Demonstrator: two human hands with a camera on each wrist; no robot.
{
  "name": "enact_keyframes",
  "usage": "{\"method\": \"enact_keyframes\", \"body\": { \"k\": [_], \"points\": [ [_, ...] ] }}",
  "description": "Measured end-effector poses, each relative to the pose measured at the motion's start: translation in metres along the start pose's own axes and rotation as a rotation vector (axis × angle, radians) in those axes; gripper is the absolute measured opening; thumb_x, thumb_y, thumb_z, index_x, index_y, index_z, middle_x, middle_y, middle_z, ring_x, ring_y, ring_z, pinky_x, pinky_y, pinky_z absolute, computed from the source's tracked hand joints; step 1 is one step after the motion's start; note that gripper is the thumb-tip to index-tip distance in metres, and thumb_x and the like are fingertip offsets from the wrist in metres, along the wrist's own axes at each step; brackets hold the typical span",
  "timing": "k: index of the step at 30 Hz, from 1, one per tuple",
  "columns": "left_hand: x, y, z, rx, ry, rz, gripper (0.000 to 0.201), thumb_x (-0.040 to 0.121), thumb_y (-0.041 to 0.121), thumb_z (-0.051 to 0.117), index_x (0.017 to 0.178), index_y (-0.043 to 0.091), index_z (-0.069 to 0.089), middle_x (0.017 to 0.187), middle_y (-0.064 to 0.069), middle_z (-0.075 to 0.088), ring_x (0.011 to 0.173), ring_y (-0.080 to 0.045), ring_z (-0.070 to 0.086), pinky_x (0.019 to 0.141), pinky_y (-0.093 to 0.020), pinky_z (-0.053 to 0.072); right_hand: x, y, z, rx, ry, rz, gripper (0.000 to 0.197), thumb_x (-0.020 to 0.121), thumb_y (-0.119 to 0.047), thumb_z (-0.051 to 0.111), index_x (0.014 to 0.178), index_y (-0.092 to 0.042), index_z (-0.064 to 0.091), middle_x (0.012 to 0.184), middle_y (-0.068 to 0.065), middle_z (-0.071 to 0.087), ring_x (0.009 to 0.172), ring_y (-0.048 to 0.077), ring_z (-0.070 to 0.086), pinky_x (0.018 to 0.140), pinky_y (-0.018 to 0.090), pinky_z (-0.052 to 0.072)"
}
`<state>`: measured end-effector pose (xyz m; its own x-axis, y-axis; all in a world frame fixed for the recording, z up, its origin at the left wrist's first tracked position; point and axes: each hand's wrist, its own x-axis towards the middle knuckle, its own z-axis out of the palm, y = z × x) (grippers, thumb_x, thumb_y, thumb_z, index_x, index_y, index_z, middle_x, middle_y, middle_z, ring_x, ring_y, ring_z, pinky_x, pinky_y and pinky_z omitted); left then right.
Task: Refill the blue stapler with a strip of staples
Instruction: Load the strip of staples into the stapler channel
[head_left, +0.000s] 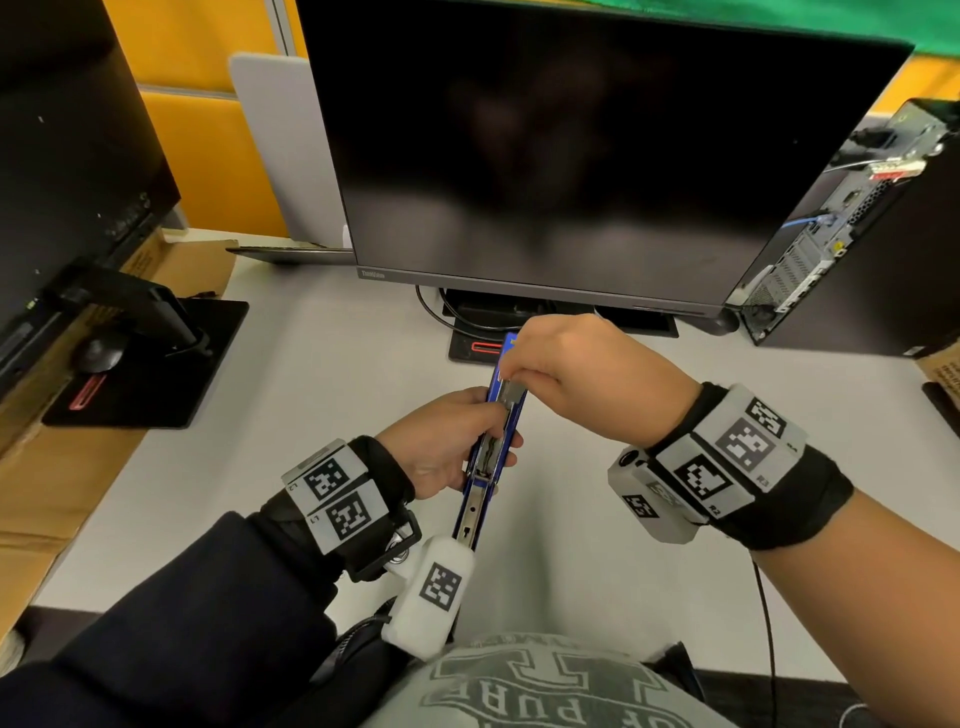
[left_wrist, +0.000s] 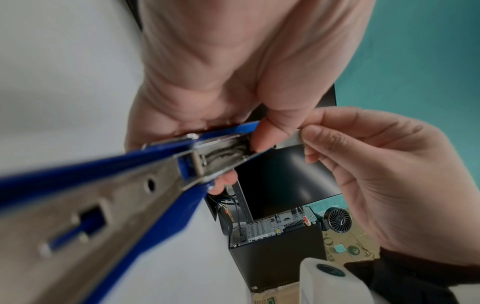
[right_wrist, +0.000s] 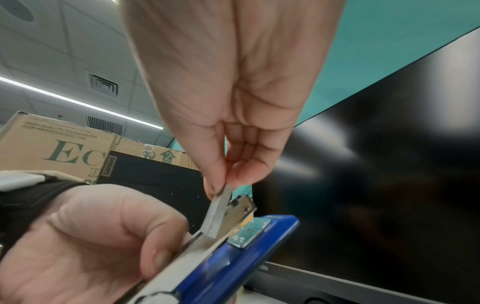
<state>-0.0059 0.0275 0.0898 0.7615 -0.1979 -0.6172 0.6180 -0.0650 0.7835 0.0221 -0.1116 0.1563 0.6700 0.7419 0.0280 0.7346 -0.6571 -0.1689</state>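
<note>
Gripping opened stapler (head_left: 497, 431) – left hand (head_left: 441, 447) | pinching staple strip (right_wrist: 219, 211) – right hand (head_left: 587, 374) | axis seemingly away from person

Blue stapler (head_left: 496, 441) hinged open — silver staple strip (right_wrist: 219, 214) angled into channel.

The scene is evenly and brightly lit from overhead — a ceiling light strip (right_wrist: 78, 102) is seen in the right wrist view. Soft glare is spread across the dark monitor (right_wrist: 389, 164). Straight edges are bowed toward the frame borders by wide-angle distortion. The blue stapler (left_wrist: 91, 205) is rendered soft and smeared close to the left wrist lens — the background stays sharper.
</note>
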Motion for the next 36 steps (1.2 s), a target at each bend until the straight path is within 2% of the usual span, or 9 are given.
{"method": "enact_keyframes", "body": {
  "k": [3,13,16,20,22,24,25,27,36],
  "points": [
    [-0.002,-0.001,0.000,0.006,-0.005,-0.001,0.026,0.086,0.006,0.039,0.105,0.018,0.053,0.090,-0.006,0.060,0.085,-0.021,0.058,0.066,-0.038,0.051,0.000,0.001,0.002,0.019,0.011,-0.008,0.023,0.090,-0.007,0.047,0.102,-0.006,0.066,0.104,0.015,0.065,0.094,0.031,0.061,0.084,0.043,0.050],
    [-0.004,0.001,0.002,0.016,-0.002,0.009,0.027,0.086,0.006,0.039,0.106,0.019,0.052,0.089,-0.005,0.060,0.087,-0.021,0.058,0.066,-0.038,0.051,0.004,0.003,0.006,0.019,0.038,-0.018,0.023,0.091,-0.008,0.048,0.104,-0.005,0.066,0.106,0.015,0.065,0.096,0.031,0.061,0.086,0.041,0.050],
    [-0.006,0.002,0.002,0.019,-0.007,0.012,0.026,0.086,0.006,0.038,0.103,0.019,0.053,0.090,-0.005,0.059,0.086,-0.021,0.057,0.066,-0.038,0.051,0.003,0.006,0.010,0.083,0.107,-0.018,0.021,0.089,-0.008,0.049,0.098,-0.006,0.068,0.097,0.014,0.068,0.090,0.029,0.062,0.080,0.039,0.051],
    [-0.006,0.003,0.002,0.024,-0.030,0.008,0.025,0.085,0.005,0.037,0.100,0.018,0.053,0.091,-0.006,0.058,0.085,-0.020,0.057,0.067,-0.038,0.051,0.006,0.012,0.011,0.204,0.180,0.046,0.019,0.087,-0.011,0.052,0.091,-0.011,0.070,0.091,0.008,0.070,0.083,0.020,0.061,0.078,0.033,0.051],
    [-0.006,0.003,0.001,0.022,-0.043,-0.008,0.023,0.085,0.006,0.038,0.094,0.019,0.054,0.090,-0.006,0.059,0.086,-0.021,0.058,0.067,-0.039,0.052,0.008,0.015,0.007,0.257,0.182,0.085,0.017,0.086,-0.012,0.055,0.090,-0.013,0.071,0.088,0.002,0.071,0.077,0.010,0.060,0.076,0.023,0.047],
    [-0.007,0.004,0.000,0.017,-0.060,-0.024,0.022,0.084,0.005,0.039,0.092,0.019,0.054,0.090,-0.006,0.060,0.085,-0.021,0.058,0.067,-0.039,0.052,0.010,0.019,0.003,0.311,0.162,0.128,0.015,0.085,-0.014,0.058,0.088,-0.014,0.072,0.074,-0.013,0.065,0.065,-0.002,0.057,0.066,0.006,0.040],
    [-0.007,0.005,0.000,0.015,-0.066,-0.029,0.021,0.084,0.005,0.039,0.093,0.018,0.054,0.090,-0.006,0.060,0.083,-0.020,0.059,0.067,-0.039,0.052,0.010,0.020,0.000,0.333,0.151,0.145,0.014,0.084,-0.014,0.059,0.087,-0.015,0.072,0.068,-0.020,0.060,0.062,-0.008,0.056,0.063,0.002,0.040],
    [-0.007,0.006,0.000,0.016,-0.075,-0.035,0.021,0.084,0.005,0.039,0.094,0.017,0.053,0.090,-0.007,0.061,0.082,-0.020,0.059,0.067,-0.039,0.052,0.010,0.023,-0.003,0.379,0.131,0.163,0.013,0.084,-0.015,0.060,0.086,-0.017,0.072,0.065,-0.027,0.054,0.062,-0.016,0.055,0.062,0.000,0.041],
    [-0.007,0.010,0.001,0.016,-0.089,-0.032,0.020,0.084,0.005,0.039,0.091,0.017,0.053,0.091,-0.007,0.060,0.083,-0.020,0.059,0.069,-0.040,0.051,0.011,0.020,-0.005,0.317,0.089,0.097,0.014,0.087,-0.017,0.057,0.089,-0.017,0.071,0.067,-0.029,0.050,0.064,-0.022,0.051,0.061,-0.003,0.039]
  ]
}}
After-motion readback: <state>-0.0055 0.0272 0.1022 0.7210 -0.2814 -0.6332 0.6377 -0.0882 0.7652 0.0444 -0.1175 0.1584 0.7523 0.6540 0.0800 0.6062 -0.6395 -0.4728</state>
